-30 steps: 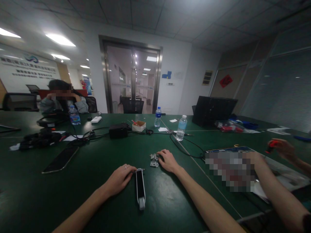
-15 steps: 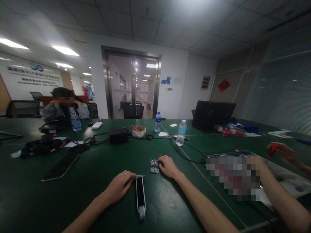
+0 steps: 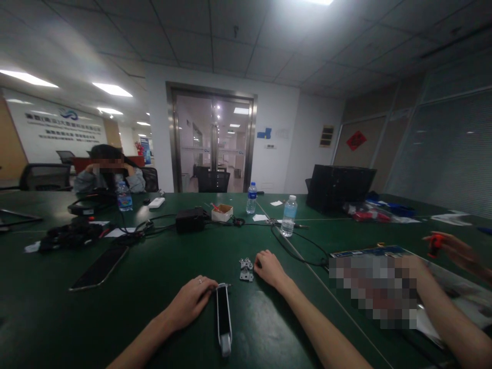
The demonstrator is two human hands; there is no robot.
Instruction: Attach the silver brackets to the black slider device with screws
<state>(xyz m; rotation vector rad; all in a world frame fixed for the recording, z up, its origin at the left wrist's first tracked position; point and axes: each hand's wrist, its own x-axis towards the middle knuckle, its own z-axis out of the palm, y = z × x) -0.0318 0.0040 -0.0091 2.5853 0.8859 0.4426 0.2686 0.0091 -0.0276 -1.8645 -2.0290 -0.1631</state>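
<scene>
My left hand [image 3: 192, 300] rests on the green table [image 3: 154, 266], fingers curled, with their tips against the top end of a long black and white device [image 3: 223, 318] that lies lengthwise towards me. My right hand [image 3: 270, 267] lies palm down a little further off, its fingers bent and touching a small metal hinge [image 3: 246, 269] on its left side. Neither hand lifts anything.
A dark phone [image 3: 99, 266] lies to the left, beyond it a tangle of black cables [image 3: 73, 233] and a power brick [image 3: 190, 219]. Two water bottles [image 3: 289, 215] and a small box [image 3: 222, 212] stand mid-table. A co-worker's arm [image 3: 442, 312] and hand holding something red [image 3: 436, 243] are at right. Another person sits far left.
The view has tilted upward, so hands and objects sit lower in the picture. Both hands keep their places by the device and the hinge.
</scene>
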